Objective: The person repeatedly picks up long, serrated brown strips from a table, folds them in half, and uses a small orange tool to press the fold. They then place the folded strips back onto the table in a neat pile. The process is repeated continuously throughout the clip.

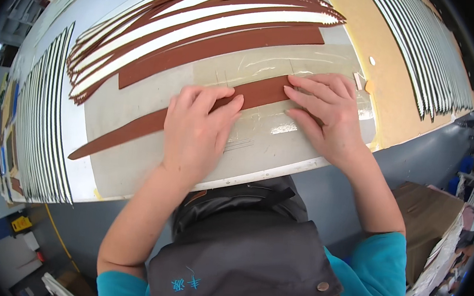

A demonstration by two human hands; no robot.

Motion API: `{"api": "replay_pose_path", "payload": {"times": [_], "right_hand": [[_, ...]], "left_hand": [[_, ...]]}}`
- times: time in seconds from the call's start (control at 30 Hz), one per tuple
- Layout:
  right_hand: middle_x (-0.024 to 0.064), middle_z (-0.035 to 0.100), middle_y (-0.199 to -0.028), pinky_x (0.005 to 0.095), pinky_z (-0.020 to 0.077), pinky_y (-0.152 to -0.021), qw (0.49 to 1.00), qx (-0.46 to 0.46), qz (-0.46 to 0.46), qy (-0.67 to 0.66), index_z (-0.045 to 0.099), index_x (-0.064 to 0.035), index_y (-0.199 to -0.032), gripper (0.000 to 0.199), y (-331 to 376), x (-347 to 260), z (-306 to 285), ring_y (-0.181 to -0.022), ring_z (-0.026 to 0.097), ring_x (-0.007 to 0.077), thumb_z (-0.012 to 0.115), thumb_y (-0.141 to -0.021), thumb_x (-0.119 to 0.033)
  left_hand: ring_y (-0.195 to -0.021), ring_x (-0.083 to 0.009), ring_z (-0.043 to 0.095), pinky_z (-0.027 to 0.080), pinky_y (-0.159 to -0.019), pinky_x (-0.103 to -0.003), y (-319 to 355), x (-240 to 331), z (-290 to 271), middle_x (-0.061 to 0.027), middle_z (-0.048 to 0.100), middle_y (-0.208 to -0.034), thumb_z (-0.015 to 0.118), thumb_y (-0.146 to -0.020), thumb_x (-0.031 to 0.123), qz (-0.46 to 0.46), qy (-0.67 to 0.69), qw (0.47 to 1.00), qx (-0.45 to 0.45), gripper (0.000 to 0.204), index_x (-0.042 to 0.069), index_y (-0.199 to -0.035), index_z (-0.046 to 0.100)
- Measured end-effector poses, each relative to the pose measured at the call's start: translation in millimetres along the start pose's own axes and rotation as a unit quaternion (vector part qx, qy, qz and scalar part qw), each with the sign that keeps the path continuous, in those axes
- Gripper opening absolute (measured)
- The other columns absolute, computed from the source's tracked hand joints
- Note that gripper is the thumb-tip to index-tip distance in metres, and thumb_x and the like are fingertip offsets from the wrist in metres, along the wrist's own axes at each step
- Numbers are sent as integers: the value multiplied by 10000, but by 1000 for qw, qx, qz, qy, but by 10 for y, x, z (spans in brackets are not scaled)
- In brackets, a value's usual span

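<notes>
A flat brown leather-like strip [261, 95] lies slanted across the worn translucent mat in front of me. Its left end tapers to a point; the right end is cut straight. My left hand [197, 125] grips the strip near its middle, thumb and index finger at its edges. At the straight end, the fingertips of my right hand [333, 114] hold the corner, with the thumb just below. Just beyond lies another wide brown strip [223, 51], flat and untouched. What is under my left palm is hidden.
Behind these, a loose heap of brown and white strips [204, 12] covers the far table. Rows of dark-edged pale strips stand at left [45, 120] and right [420, 51]. A small white oval piece [372, 60] lies right. The table's front edge [263, 175] runs close to me.
</notes>
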State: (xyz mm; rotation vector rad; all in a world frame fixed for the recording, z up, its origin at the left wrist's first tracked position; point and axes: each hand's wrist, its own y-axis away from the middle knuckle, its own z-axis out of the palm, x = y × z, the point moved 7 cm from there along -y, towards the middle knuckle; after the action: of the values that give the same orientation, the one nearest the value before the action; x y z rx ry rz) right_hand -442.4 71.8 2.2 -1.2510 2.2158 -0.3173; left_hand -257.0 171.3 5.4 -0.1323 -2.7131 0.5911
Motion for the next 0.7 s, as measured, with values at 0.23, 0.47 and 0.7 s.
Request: {"api": "replay_pose_path", "payload": {"times": [0.23,0.47,0.7], "right_hand": [[128,644,-1448,492,435,-1098,999,10,30,-7,791,-111,-1224,455,110,24,-66,-1336,572,352,878,-785,-195],[127,605,-1509,513,391,-1144,998,-1,55,-23,785,-138,-1254,489,142,92,-58,-1418,517,375,886,-780,-208],[134,627,-1473,510,398,-1152,998,7,61,-24,802,-124,-1210,444,116,113,-53,-1442,515,354,890,-782,-200]], "left_hand": [[-1069,-276,596,483,-960,-381,0,-66,66,-22,743,-1264,767,-886,15,-24,51,998,-21,281,98,-1149,821],[-1068,-277,597,480,-965,-360,-60,-67,105,-38,756,-1264,791,-889,14,-20,51,998,-26,269,96,-1142,832],[-1051,-272,597,475,-953,-351,-69,-89,119,-48,758,-1257,815,-872,6,-18,59,998,-29,271,90,-1130,837]]}}
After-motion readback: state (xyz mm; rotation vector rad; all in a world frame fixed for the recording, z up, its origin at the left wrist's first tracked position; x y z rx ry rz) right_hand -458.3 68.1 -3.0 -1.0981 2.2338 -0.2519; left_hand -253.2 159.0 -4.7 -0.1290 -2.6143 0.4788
